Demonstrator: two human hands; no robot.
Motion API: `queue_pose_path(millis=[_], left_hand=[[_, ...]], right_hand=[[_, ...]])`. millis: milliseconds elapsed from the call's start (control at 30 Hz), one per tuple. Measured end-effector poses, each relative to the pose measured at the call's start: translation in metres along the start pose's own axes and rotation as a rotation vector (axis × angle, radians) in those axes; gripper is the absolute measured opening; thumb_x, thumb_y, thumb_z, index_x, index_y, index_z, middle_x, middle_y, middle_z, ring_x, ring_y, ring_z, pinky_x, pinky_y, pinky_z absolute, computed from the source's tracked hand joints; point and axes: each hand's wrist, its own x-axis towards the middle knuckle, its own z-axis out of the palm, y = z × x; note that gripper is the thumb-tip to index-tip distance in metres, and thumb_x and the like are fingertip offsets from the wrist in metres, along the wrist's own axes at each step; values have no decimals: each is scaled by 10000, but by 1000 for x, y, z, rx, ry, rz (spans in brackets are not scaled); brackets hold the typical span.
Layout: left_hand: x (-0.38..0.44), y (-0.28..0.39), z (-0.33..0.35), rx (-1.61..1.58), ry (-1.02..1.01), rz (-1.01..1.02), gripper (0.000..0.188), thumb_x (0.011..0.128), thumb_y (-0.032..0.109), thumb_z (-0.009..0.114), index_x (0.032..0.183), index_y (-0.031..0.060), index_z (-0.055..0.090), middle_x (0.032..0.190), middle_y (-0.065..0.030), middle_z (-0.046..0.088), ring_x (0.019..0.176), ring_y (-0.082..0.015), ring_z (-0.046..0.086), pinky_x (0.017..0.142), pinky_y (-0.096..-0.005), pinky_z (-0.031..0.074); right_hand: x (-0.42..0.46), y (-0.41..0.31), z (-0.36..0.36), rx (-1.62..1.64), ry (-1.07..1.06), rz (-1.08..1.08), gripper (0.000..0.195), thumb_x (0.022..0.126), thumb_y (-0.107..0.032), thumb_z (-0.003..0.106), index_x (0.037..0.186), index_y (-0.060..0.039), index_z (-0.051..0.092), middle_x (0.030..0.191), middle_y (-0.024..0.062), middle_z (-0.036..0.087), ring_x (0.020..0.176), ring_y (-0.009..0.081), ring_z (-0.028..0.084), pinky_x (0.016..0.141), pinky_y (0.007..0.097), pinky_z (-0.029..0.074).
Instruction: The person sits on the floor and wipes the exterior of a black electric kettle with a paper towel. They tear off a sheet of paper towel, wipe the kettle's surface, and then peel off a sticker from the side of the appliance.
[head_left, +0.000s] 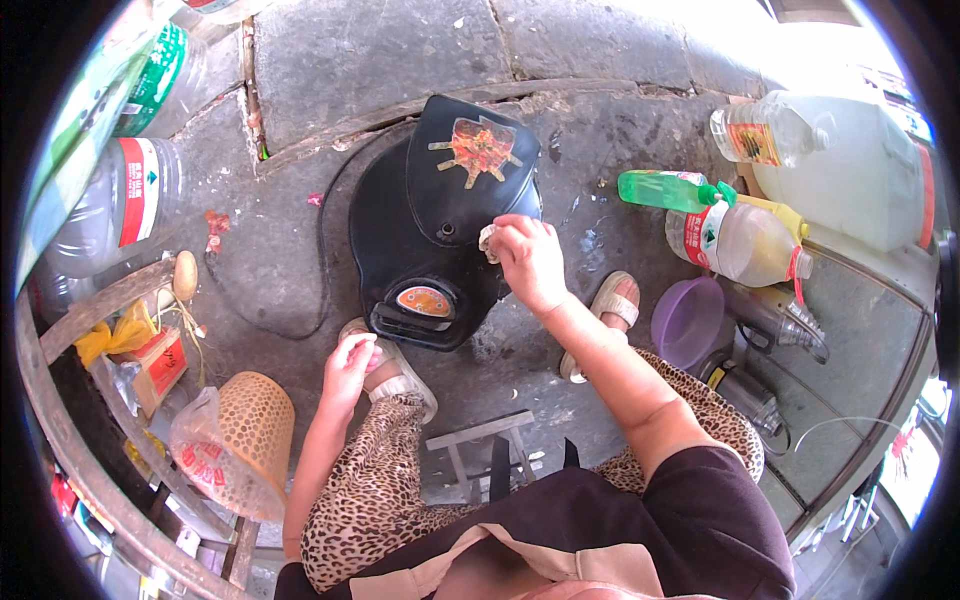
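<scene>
A black plastic lidded appliance with a power cord stands on the floor before me, a flame-like sticker on its top and an orange oval label near its handle. In my right hand is a small crumpled whitish cloth or tissue, held at the appliance's right edge. My left hand is above my left sandal, just below the appliance, its fingertips bunched near each other. Whether a small thing is between them I cannot tell.
The black cord curves over the concrete floor. To the left are large water bottles, a wooden frame and a perforated tan basket with a plastic bag. On the right are a green spray bottle, a purple basin and steel flasks.
</scene>
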Motion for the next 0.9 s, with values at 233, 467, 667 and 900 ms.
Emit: queue_pose_path(millis=[233,467,667,900], left_hand=[[6,6,2,34,-9,-29,233,988,188,548,1155,41,615,963,-55,654,837,-108,591,785,-259,493],[10,15,4,55,-6,-62,244,986,198,556,1166,45,614,966,-49,656,834,-97,586,780,-254,493],[14,20,6,60,0,-81,245,983,196,559,1170,48,615,967,-49,660,840,-98,587,781,-257,493],[16,18,4,48,-6,-76,241,980,196,565,1164,48,618,967,-48,661,844,-101,588,793,-262,494]], right_hand=[[35,39,6,93,-47,446,221,824,-192,700,996,-56,673,886,115,665,801,283,663,733,374,521],[51,54,15,-46,120,381,184,823,-97,698,994,-35,725,896,104,646,737,232,645,702,327,507],[56,52,28,13,219,561,162,822,-88,691,967,-24,728,859,117,642,712,230,631,694,334,501],[62,43,28,78,233,661,115,816,-86,668,897,-19,715,878,156,646,817,333,646,756,395,505]])
